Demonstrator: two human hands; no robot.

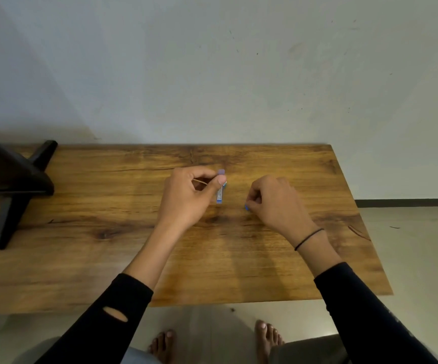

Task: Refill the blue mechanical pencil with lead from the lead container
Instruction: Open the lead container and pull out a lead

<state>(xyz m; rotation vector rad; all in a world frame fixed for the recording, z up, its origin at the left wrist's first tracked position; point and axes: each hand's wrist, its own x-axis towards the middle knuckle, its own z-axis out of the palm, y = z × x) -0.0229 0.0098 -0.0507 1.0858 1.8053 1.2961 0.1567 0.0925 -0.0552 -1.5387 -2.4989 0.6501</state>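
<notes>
Dark furniture (10, 185), some angled stand or frame, fills the left edge of the frame and sits on the wooden bench (107, 258), well apart from the work. Moving right, near the middle of the frame, the left hand (186, 198) is raised just above the bench with its fingers (219, 179) pinched together on a small blue and white tube, which I take to be the lead container (220, 193). It hangs roughly upright, the purple-tinted end at the top by the thumb, the lower end close to the wood; whether it touches I cannot tell. Holding it near the top probably leaves the opening within easy reach of the other hand.

Right of that, with a gap of bare wood between them, the right hand (275, 203) is curled low over the bench, fingers closed on something small and blue (246, 207) peeking out at the fingertips. It may be the pencil's tip or cap, but it is mostly hidden, and no full pencil body shows anywhere. A thin black band (309, 239) circles that wrist.

By my reckoning the refill is at an early stage, both pieces gripped, no lead visible.
</notes>
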